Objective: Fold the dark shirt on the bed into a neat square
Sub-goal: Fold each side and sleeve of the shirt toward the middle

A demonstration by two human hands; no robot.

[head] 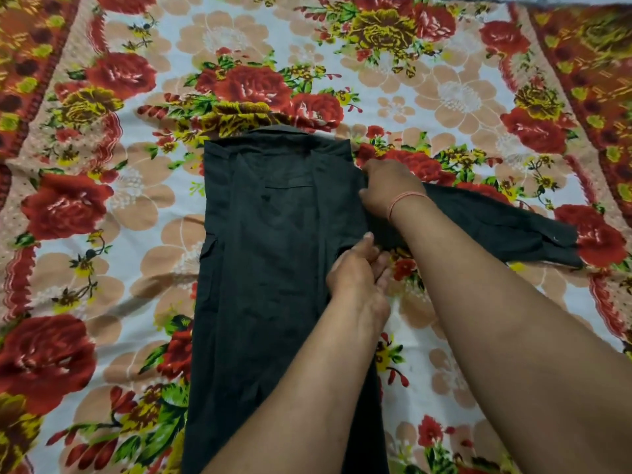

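The dark shirt (270,254) lies lengthwise down the middle of the bed, collar at the far end. Its left side is folded in, and one sleeve (506,234) stretches out to the right over the bedsheet. My right hand (390,189), with a thin orange thread on the wrist, grips the cloth at the right shoulder where that sleeve starts. My left hand (359,271) pinches the shirt's right edge just below the armpit. My forearms hide the lower right part of the shirt.
A floral bedsheet (102,200) with red roses and beige flowers covers the whole bed under the shirt. Its darker red border (588,63) runs along both sides.
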